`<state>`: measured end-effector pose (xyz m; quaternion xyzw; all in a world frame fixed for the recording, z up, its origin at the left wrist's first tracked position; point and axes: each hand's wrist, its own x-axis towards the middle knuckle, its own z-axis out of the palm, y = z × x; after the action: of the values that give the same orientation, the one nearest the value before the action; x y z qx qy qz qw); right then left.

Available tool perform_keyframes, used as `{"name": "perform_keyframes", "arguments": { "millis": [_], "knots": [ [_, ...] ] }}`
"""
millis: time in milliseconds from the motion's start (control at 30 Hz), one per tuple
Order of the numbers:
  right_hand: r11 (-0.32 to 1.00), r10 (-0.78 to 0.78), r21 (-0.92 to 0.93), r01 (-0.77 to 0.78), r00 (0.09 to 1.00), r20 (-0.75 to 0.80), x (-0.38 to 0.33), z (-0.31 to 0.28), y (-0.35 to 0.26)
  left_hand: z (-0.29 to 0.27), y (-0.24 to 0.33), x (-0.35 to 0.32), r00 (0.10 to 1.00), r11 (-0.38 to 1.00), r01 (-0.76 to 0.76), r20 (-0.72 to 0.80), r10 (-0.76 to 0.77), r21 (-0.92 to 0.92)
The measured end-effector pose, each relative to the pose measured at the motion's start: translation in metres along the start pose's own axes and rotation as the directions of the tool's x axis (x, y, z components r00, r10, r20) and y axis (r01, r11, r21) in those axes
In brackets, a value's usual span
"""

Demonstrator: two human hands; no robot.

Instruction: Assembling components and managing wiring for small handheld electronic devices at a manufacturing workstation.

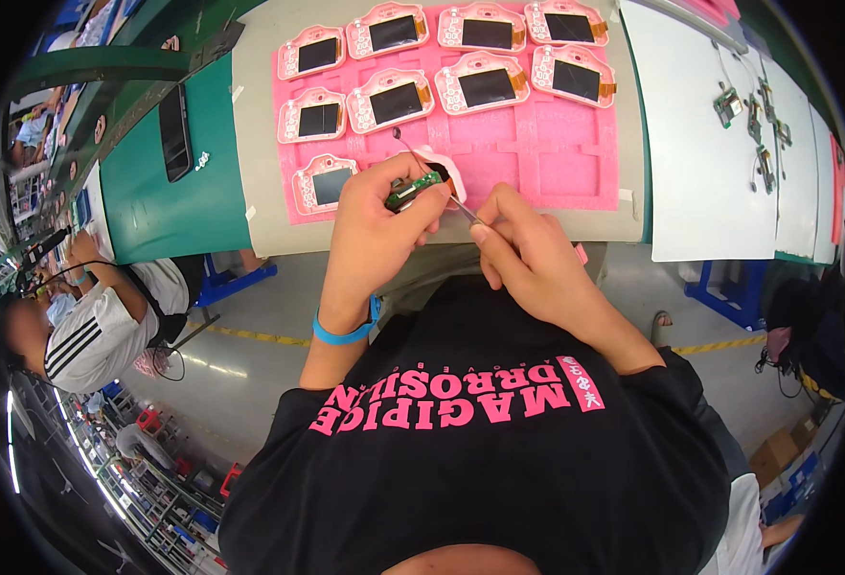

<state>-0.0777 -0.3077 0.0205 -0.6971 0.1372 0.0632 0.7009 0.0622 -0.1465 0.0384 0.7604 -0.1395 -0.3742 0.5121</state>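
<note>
My left hand [375, 220] is closed around a small green circuit board [415, 190], pinching it between thumb and fingers. A thin wire with a small dark round part [397, 134] at its end sticks up from there. Just beyond the fingers, partly hidden, is a pink plastic housing [456, 175] with a dark screen and an orange ribbon cable. My right hand [533, 249] grips slim metal tweezers [463, 209], whose tip reaches the ribbon cable beside the board. Whether the tip touches it, I cannot tell.
A pink foam tray [576, 182] holds several pink camera-shaped housings [485, 84] with dark screens. Wired circuit boards [754, 115] lie on the white surface at right. On the green mat at left lies a black phone-like slab [175, 132]. Another person [116, 311] sits at left.
</note>
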Motion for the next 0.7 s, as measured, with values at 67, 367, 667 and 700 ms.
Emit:
{"name": "perform_keyframes", "arguments": {
  "millis": [67,367,667,700],
  "knots": [
    [0.996,0.091,0.004,-0.092,0.996,0.023,-0.003,-0.01,-0.011,0.005,0.014,0.002,1.0,1.0,0.012,0.005,-0.012,-0.008],
    [0.974,-0.148,-0.2,0.108,0.969,-0.198,-0.014,-0.044,-0.013,-0.002,0.034,0.003,0.995,0.986,0.082,0.067,-0.073,-0.145],
    [0.665,-0.579,-0.638,0.387,0.807,-0.114,0.034,-0.031,0.016,0.005,0.007,-0.001,0.882,0.798,-0.394,-0.057,0.468,0.457],
    [0.66,-0.582,-0.641,0.392,0.807,-0.106,0.035,-0.03,0.015,0.005,0.005,-0.001,0.88,0.799,-0.394,-0.065,0.471,0.454]
  ]
}}
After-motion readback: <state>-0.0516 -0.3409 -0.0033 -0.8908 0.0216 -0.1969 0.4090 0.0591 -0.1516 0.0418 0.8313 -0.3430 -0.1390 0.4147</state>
